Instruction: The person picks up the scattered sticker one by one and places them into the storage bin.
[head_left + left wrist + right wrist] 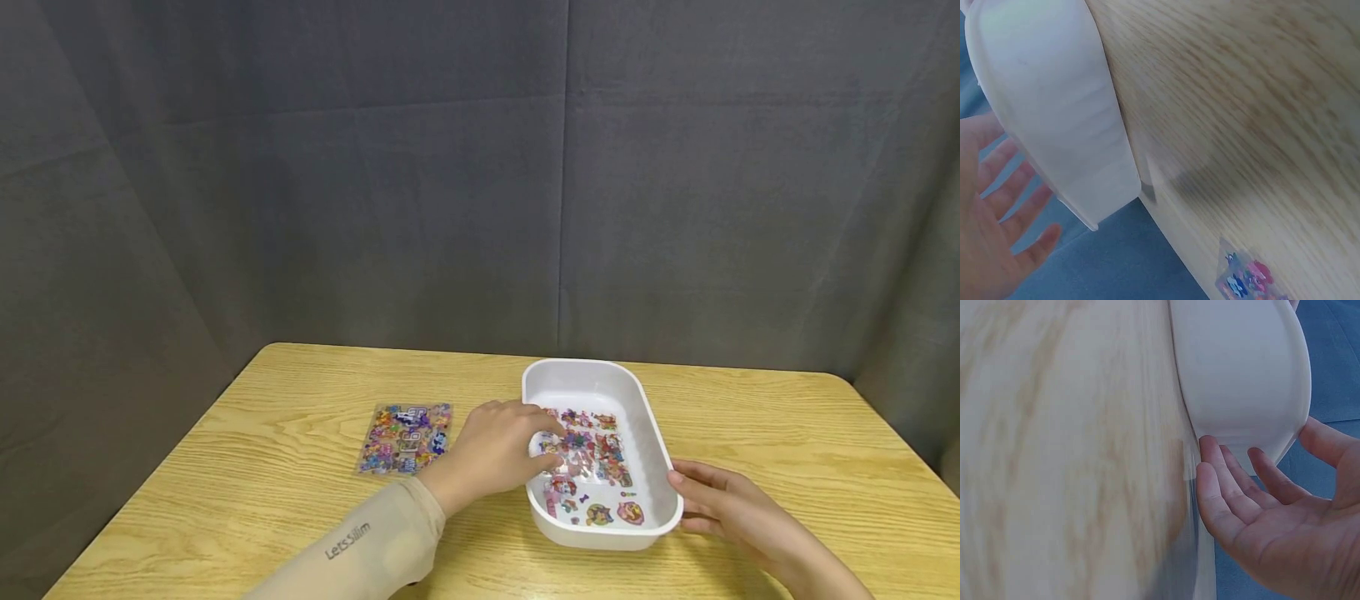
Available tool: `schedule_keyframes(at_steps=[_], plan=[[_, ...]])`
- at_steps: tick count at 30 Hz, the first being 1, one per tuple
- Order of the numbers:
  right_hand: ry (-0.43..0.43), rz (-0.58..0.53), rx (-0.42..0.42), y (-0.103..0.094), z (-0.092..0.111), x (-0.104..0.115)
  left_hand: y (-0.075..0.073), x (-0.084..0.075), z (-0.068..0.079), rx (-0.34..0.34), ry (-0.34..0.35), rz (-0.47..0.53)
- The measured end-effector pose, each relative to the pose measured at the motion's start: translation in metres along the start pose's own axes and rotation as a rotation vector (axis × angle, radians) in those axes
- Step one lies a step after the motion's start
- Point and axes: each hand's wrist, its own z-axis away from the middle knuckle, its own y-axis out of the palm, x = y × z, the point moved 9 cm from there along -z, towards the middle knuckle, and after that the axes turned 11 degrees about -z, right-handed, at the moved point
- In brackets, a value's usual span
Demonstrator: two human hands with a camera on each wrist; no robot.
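Observation:
A white plastic tray [651, 433] with rounded corners and raised walls stands on the table, holding clear sheets of colourful cartoon stickers [611, 454]. My left hand [502, 446] reaches over its left wall, with the fingertips above the stickers. In the left wrist view, that hand's fingers spread apart beyond the rim, with nothing seen held in them. At the tray's near right side, my right hand [723, 504] rests its thumb at the rim. Its loosely extended fingers [1225, 494] lie by the outer wall.
On the wooden table [300, 475], left of the tray, lies a clear packet of stickers [405, 437]. A grey curtain [450, 208] hangs behind the table's far edge. A beige sleeve [375, 542] covers the left forearm.

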Motion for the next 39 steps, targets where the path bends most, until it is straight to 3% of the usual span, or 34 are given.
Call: schedule_keyframes(at_steps=[5, 21, 30, 39], plan=[[-0.007, -0.001, 0.001, 0.000, 0.001, 0.001, -0.007, 0.003, 0.002, -0.007, -0.024, 0.036], [-0.022, 0.036, -0.010, 0.000, 0.001, 0.001, -0.033, 0.012, 0.020, -0.076, 0.003, 0.083], [-0.010, 0.037, -0.003, 0.000, 0.002, 0.001, -0.036, 0.024, 0.029, -0.097, -0.020, 0.039], [-0.024, 0.014, -0.009, 0.000, 0.001, 0.001, -0.042, 0.039, 0.041, -0.098, -0.031, 0.124]])
